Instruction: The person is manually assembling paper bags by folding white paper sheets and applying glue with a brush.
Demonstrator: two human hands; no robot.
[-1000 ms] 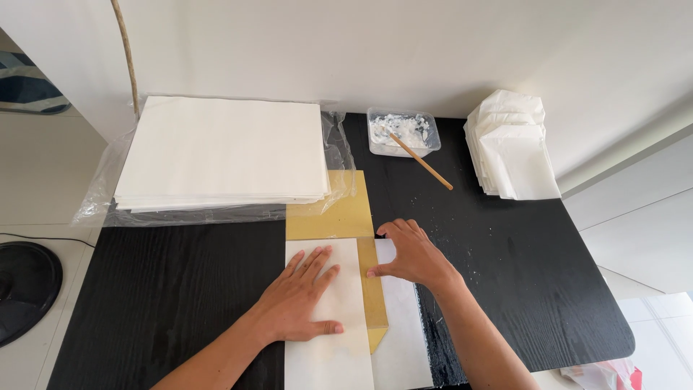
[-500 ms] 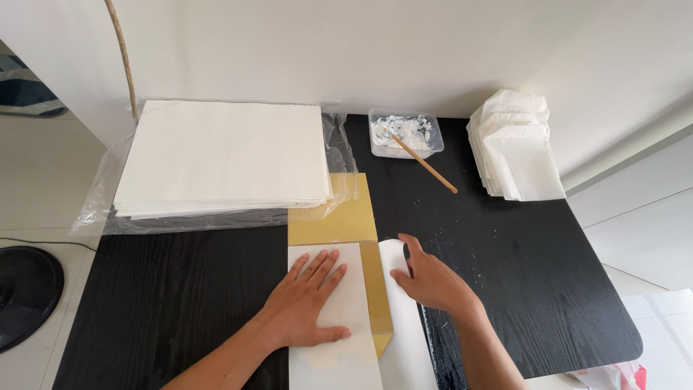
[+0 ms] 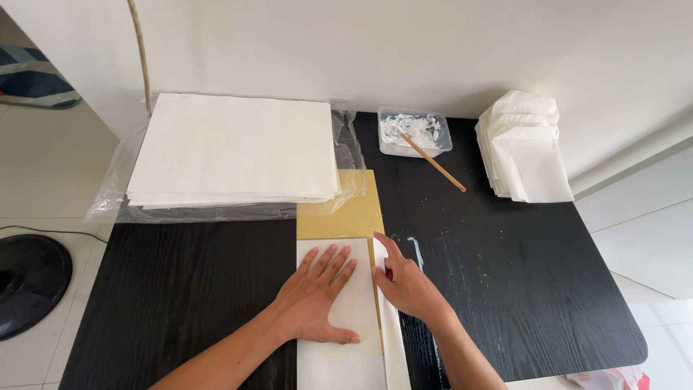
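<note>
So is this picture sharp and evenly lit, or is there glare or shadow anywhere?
Head view: soft, even daylight and sharp focus throughout; the left hand and right hand show no motion blur. Only faint shadows lie under the hands on the white sheet. The clear plastic wrap around the paper stack catches mild glare, and the black table has a light sheen.

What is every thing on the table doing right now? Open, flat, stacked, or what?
Left hand: flat, pressing the white sheet.
Right hand: on the sheet's folded edge, forefinger out.
Yellow board: lying flat under the sheet.
Big paper stack: piled on opened plastic wrap.
Tub of white paste: open, stick leaning in.
Folded papers: stacked.
</note>
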